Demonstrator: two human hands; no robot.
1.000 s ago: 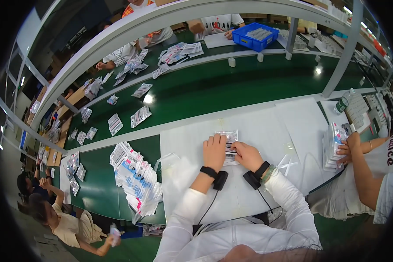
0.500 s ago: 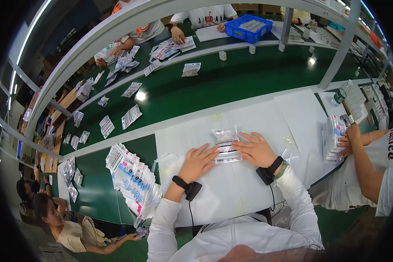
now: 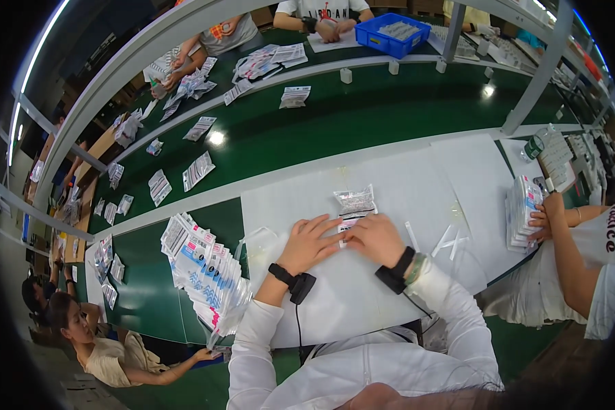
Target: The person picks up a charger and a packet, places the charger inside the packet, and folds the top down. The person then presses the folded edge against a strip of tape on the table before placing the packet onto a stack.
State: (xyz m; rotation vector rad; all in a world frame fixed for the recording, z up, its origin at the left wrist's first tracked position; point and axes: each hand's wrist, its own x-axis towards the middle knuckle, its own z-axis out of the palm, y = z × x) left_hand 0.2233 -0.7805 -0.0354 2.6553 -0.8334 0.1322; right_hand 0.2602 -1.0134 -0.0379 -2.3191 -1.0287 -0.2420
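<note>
A small clear plastic packet [image 3: 357, 200] with a printed pink and black header lies on the white sheet in front of me. Across its near end rests my left hand [image 3: 312, 240], its fingers stretched out and lying flat. My right hand [image 3: 376, 239] meets it from the other side, fingers bent together over the header by the left fingertips. What the right fingers pinch is hidden beneath them. Left of my left arm, a fanned stack of flat printed pouches [image 3: 208, 273] in white, blue and pink lies on the green surface.
Thin white strips [image 3: 451, 242] lie right of my hands. A co-worker's hand [image 3: 538, 222] holds a pile of pouches [image 3: 524, 212] at the right. Beyond a pale rail, several packets [image 3: 198, 171] lie on the green belt [image 3: 389, 102]. A blue bin [image 3: 393, 37] stands farther off.
My right hand has moved left and closed in beside my left hand, its fingers now bent. The packets on the green belt have shifted slightly left. A co-worker's hands across the belt have come together.
</note>
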